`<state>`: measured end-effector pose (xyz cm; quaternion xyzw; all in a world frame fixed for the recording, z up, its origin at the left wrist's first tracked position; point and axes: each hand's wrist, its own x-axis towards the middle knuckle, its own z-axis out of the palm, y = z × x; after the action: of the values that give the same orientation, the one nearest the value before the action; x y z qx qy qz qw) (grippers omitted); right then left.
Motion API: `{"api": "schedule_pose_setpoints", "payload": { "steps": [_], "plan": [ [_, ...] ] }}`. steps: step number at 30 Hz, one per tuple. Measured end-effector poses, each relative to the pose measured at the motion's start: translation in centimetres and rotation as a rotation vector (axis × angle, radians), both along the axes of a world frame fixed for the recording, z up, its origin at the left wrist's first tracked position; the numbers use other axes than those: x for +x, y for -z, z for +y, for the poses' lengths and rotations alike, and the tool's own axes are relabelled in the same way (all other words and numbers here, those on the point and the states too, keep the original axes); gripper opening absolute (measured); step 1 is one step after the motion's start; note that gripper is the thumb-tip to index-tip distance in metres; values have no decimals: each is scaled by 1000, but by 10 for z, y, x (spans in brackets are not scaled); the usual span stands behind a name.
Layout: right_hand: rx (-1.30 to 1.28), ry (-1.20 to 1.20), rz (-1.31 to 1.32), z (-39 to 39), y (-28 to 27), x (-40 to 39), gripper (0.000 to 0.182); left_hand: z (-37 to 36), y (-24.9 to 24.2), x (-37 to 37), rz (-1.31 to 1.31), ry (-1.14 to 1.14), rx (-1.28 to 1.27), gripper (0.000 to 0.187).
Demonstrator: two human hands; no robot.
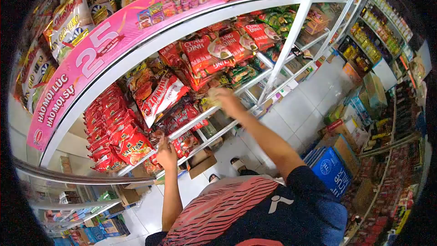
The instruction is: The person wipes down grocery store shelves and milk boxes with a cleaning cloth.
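Observation:
My left hand (166, 155) is at the front rail of the glass display case, beside red noodle packets (136, 148); its fingers look bent near the rail, and what they hold, if anything, is too small to name. Farther right, my right hand (221, 98) is over the case's front edge, smeared by motion, with something pale and indistinct at its fingers. Red "Cung Dinh" packets (202, 57) lie just beyond it. Between my hands are a red and white packet (164, 98) and dark red packets (184, 116).
A pink banner (109, 45) runs along the curved case top, with large noodle bags (73, 25) above. A white post (291, 36) rises right of my right hand. Stocked shelves (378, 41), a blue carton (330, 168) and tiled floor (296, 109) lie to the right.

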<state>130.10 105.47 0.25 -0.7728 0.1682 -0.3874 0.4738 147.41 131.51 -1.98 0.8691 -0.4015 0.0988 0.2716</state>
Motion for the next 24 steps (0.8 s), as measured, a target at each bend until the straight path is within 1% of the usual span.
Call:
{"api": "schedule_pose_setpoints", "payload": {
  "steps": [1,2,3,4,5,6,7,9,10,11,13,14,15,16,17,18,19,20,21,22,23,24],
  "plan": [
    [-205,121,52,-26,0,-20,24,0,2,1,-38,0,-12,26],
    [-643,456,91,-44,-4,-44,21,1,2,1,-40,28,-49,26],
    [-103,278,-26,-75,0,-58,18,0,2,1,-39,13,-55,26],
    [-158,431,-7,-99,6,-74,16,0,2,0,2,1,-54,26],
    [-418,624,266,-125,24,-94,22,1,2,0,40,-11,-50,27],
    [-326,649,354,-127,14,-97,23,2,6,0,28,-23,-60,29],
    [-326,640,349,-123,12,-85,23,3,8,3,25,-33,-60,29],
    [-463,507,172,-103,17,-53,21,2,14,0,-51,19,-105,32],
    [-359,417,220,-66,-2,-31,20,0,11,-2,-53,13,-97,33],
    [-389,187,185,-47,-1,-11,20,-1,15,0,-52,21,-118,33],
    [-458,255,163,8,28,31,21,-2,11,-3,-53,-8,-88,33],
    [-497,155,233,26,20,34,24,-2,10,-2,-74,11,-108,32],
    [-542,54,294,37,9,38,28,-3,9,-4,-43,-10,-117,32],
    [-521,4,304,34,9,36,35,-2,10,-4,-41,-16,-98,32],
    [-444,14,350,26,11,31,36,-2,10,-3,-40,-19,-79,31],
    [-535,75,230,5,23,25,35,-1,10,-3,-22,-12,-84,32],
    [-579,83,133,-9,0,10,36,-1,9,-4,-9,-23,-62,33],
    [-481,116,450,-31,-16,-10,36,0,10,-2,-24,-10,-65,34],
    [-629,198,414,-49,-27,-36,33,0,11,-2,-33,2,-68,35],
    [-415,461,313,-77,1,-53,31,-1,9,-2,-32,-2,-67,35],
    [-416,415,206,-108,2,-65,29,-1,6,-3,-33,4,-55,35],
    [-469,479,229,-120,-2,-75,27,0,4,-4,-32,8,-40,36]
  ]
}}
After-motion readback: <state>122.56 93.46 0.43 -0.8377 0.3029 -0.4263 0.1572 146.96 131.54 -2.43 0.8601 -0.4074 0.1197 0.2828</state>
